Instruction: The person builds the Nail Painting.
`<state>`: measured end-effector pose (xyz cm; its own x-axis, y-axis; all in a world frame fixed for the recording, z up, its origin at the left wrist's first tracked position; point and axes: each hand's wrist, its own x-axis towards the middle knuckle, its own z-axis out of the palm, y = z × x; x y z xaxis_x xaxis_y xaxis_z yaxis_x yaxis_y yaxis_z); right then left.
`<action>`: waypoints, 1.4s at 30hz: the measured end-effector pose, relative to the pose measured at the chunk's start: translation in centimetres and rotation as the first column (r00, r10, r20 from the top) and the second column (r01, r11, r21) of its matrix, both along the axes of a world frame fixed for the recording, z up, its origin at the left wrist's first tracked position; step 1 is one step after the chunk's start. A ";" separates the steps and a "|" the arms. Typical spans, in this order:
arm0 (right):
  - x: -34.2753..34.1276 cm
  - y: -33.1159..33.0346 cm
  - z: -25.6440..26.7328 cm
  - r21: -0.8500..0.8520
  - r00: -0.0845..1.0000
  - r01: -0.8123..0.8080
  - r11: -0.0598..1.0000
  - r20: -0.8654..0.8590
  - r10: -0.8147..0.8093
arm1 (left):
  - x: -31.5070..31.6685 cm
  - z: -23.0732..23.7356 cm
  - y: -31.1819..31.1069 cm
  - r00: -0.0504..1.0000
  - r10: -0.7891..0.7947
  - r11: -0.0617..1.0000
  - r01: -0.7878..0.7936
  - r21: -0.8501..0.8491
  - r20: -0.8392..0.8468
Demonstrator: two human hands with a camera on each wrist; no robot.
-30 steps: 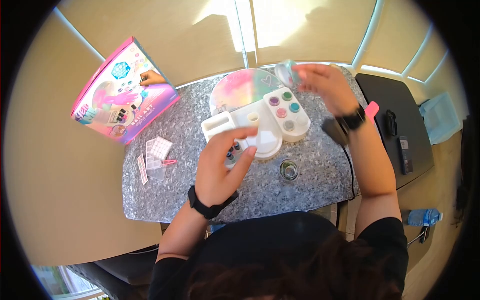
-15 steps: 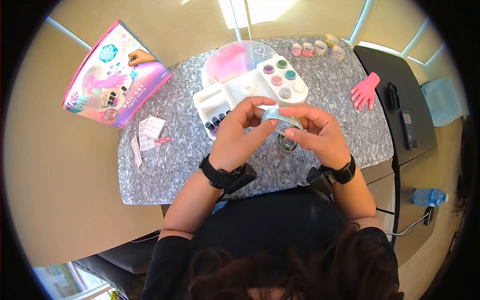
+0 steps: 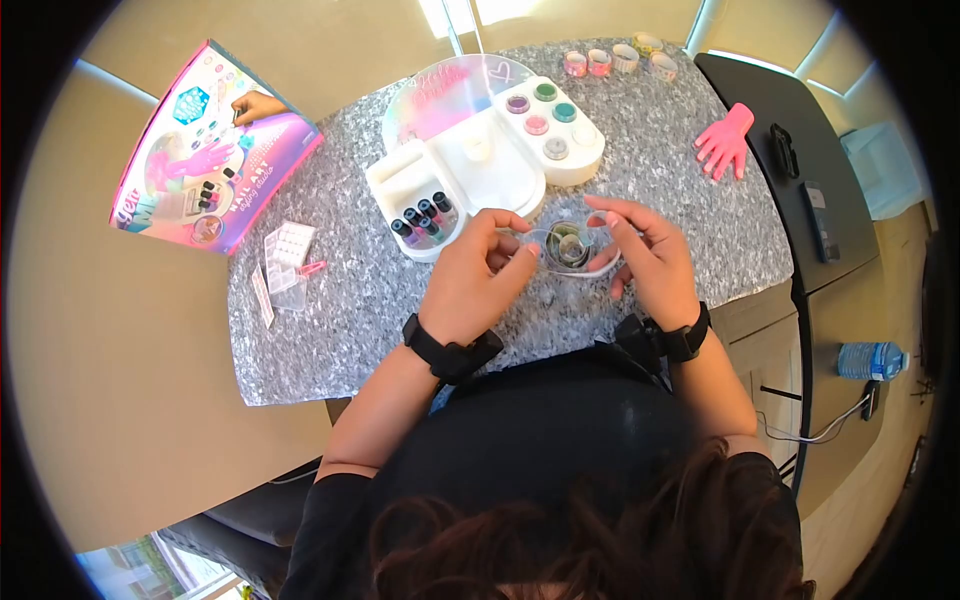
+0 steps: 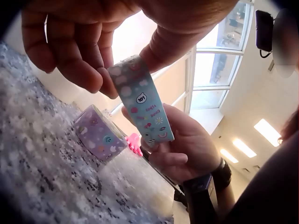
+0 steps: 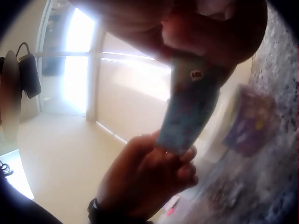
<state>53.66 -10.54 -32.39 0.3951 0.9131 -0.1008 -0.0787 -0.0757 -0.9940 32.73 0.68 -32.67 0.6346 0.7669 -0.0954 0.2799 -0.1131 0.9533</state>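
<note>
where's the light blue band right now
In the left wrist view, the band is centred, held between the left hand above and right hand below; the purple roll sits lower left.

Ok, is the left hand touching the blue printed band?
Touching. The left wrist view shows the left hand pinching the upper end of the blue printed band.

Table (image 3: 340, 345): grey speckled top, curved far edge.
Far wall (image 3: 330, 55): tan panels, split by thin bright gaps.
Sunlight (image 3: 515, 10): white patches on those panels.
Cabinet (image 3: 815, 155): dark top, just right of the table.
Floor (image 3: 900, 265): tan, far right.
Chair (image 3: 260, 520): dark, near left.
Windows (image 4: 217, 70): tall, bright, pale-framed.
Ceiling (image 4: 252, 109): cream, with glowing lamps (image 4: 268, 134).
</note>
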 end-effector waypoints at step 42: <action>0.9 4.8 0.8 -0.255 0.518 -0.079 0.964 0.815 0.258 | -2.5 -0.2 0.0 0.948 0.115 0.920 0.012 0.393 -0.298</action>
